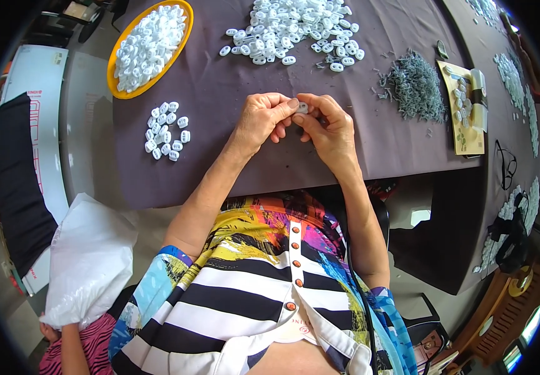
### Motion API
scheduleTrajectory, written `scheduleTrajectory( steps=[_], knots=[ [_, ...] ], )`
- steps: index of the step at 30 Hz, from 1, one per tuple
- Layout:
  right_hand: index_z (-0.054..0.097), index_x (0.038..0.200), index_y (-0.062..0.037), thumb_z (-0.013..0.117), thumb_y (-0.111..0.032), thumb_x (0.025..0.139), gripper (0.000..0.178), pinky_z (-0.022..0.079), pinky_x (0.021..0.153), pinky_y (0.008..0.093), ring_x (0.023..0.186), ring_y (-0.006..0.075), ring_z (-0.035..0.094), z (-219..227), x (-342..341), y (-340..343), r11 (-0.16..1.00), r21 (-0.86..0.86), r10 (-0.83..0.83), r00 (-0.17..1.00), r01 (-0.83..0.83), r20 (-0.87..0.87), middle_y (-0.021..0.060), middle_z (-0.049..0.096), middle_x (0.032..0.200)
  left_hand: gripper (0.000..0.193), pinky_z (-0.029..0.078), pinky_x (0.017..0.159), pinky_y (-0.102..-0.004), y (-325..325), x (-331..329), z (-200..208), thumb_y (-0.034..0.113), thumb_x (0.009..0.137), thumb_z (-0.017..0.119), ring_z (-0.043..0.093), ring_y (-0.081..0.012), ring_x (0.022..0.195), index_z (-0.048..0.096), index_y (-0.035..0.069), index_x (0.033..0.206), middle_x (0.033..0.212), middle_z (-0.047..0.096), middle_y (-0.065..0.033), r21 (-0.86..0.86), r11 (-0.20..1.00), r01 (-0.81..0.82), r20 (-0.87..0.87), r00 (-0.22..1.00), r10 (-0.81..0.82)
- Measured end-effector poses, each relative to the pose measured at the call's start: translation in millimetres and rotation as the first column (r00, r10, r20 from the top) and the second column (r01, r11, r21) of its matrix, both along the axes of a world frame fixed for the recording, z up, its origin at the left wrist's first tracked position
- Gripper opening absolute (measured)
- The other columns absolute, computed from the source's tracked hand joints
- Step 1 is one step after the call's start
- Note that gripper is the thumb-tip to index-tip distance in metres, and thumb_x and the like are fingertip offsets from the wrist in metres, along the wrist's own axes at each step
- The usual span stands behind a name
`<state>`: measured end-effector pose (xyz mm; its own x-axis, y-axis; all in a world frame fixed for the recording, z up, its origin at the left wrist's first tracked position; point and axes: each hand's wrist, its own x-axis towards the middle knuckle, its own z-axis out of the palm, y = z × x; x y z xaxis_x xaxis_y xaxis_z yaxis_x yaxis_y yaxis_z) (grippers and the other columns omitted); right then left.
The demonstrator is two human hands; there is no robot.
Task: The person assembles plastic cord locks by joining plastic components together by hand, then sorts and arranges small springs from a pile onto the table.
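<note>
A: What are the hands doing?

B: The right hand [327, 122] pinches a small white oval plastic piece [303, 109] with its thumb and pointer finger. The left hand [262, 122] has its thumb and pointer finger pressed together at the piece's left side. I can't tell if something tiny is between them.

A: Where is that?

B: Over the dark purple-brown cloth [382, 150], near the front edge.

A: What's in the dish?

B: The yellow oval plastic dish [128, 95] is heaped with white pieces [151, 47].

A: Any more?

B: A big loose white pile [295, 28] lies past the hands. A little white bunch [167, 134] lies nearer than the dish. On the right is a heap of thin gray bits [415, 85]. Beside that, a flat tan packet [468, 145] has more white pieces on it.

A: And the white plastic bag [92, 256]?

B: Another person's hand [49, 332] is at its lower end. I can't see inside.
</note>
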<state>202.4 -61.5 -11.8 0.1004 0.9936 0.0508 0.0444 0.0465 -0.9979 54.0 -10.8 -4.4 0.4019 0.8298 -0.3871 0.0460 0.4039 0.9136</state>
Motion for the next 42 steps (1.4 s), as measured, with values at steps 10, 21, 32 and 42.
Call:
scheduleTrajectory(
  steps=[10,21,32,42],
  knots=[
    [0.062,0.111,0.0005,0.059,0.005,0.085,0.027,0.050,0.056,0.0203,0.069,0.0082,0.056,-1.1,2.6,0.1,0.998,0.017,0.059,0.998,-0.058,-0.025,0.0028,0.055,0.086,0.026,0.038,0.037,-0.0172,0.0,-1.2,-0.1,0.028,0.090,0.061,0.050,-0.0033,0.045,0.066,0.003,0.084,0.062,0.056,0.0013,0.028,0.999,0.027,-0.019,0.999,-0.027],
    [0.063,0.111,-0.0010,0.057,0.005,0.086,0.026,0.052,0.058,0.0201,0.071,0.0063,0.056,2.0,2.4,1.5,0.998,-0.031,0.049,0.999,-0.049,-0.012,0.0011,0.055,0.084,0.024,0.041,0.040,-0.0182,-2.5,2.0,1.5,0.024,0.091,0.059,0.052,-0.0035,0.048,0.066,0.002,0.086,0.063,0.057,0.0013,0.120,0.993,0.018,-0.073,0.997,-0.009],
    [0.063,0.111,-0.0026,0.062,0.004,0.083,0.029,0.051,0.056,0.0190,0.070,0.0055,0.056,2.9,-0.5,0.4,0.999,0.014,0.044,0.994,-0.046,0.101,-0.0004,0.053,0.082,0.022,0.043,0.041,-0.0188,-0.1,-1.4,2.4,0.022,0.092,0.058,0.053,-0.0034,0.050,0.067,0.002,0.090,0.067,0.063,-0.0008,0.189,0.974,0.123,-0.078,0.991,-0.110],
    [0.063,0.102,-0.0006,0.066,0.004,0.080,0.023,0.048,0.048,0.0191,0.065,0.0051,0.053,2.0,1.3,6.6,0.999,-0.001,0.041,0.996,-0.041,0.083,0.0005,0.053,0.082,0.022,0.042,0.039,-0.0190,5.9,-3.1,2.3,0.021,0.092,0.057,0.052,-0.0040,0.047,0.067,0.002,0.088,0.062,0.059,0.0006,0.132,0.983,0.128,-0.074,0.990,-0.119]
  ],
)
